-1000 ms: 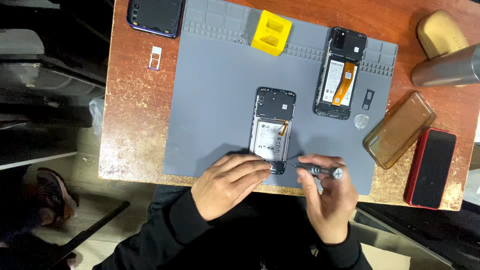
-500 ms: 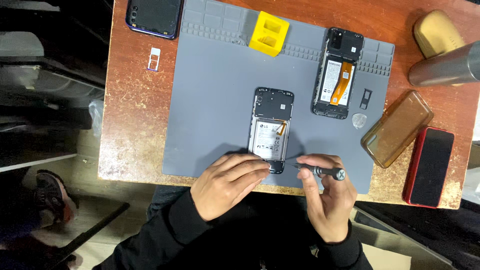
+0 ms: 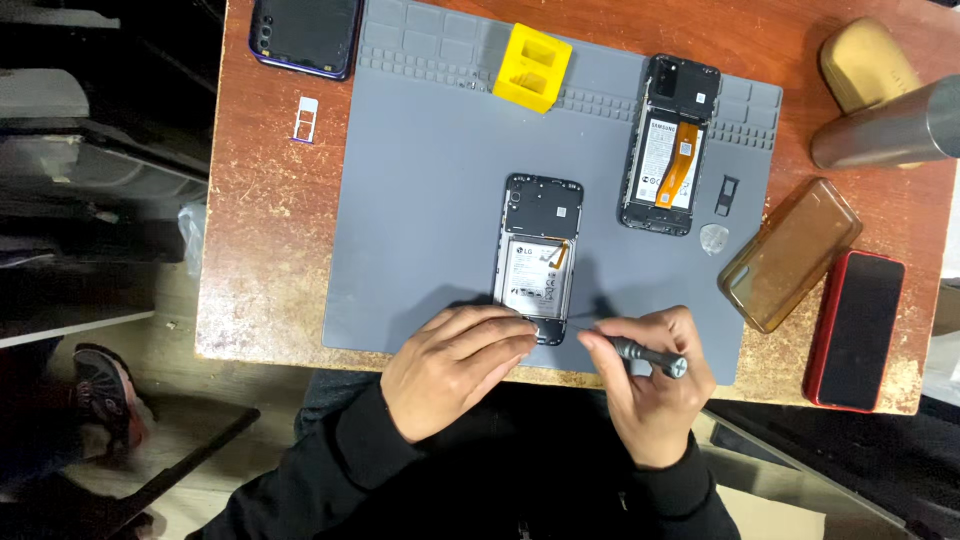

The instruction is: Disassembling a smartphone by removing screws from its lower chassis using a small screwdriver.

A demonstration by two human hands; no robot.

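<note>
Our left hand [image 3: 455, 365] presses its fingers flat, not gripping, on the bottom edge of the opened phone [image 3: 538, 255] at mat [image 3: 420, 200] centre. At 3 o'clock of it, our right hand [image 3: 655, 385] grips the screwdriver [image 3: 645, 355] with closed fingers.

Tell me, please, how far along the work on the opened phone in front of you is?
Done: the opened black phone lies back-off on the grey mat, battery exposed. In hand: the left hand steadies its lower end while the right hand sets a grey screwdriver there. Left: the battery and black inner frame remain in place.

opened phone [image 3: 538, 258] mid-mat [image 3: 420, 200]; second phone [image 3: 672, 145] right; block [image 3: 532, 67] behind; cases [image 3: 790, 252] off-mat right.
</note>
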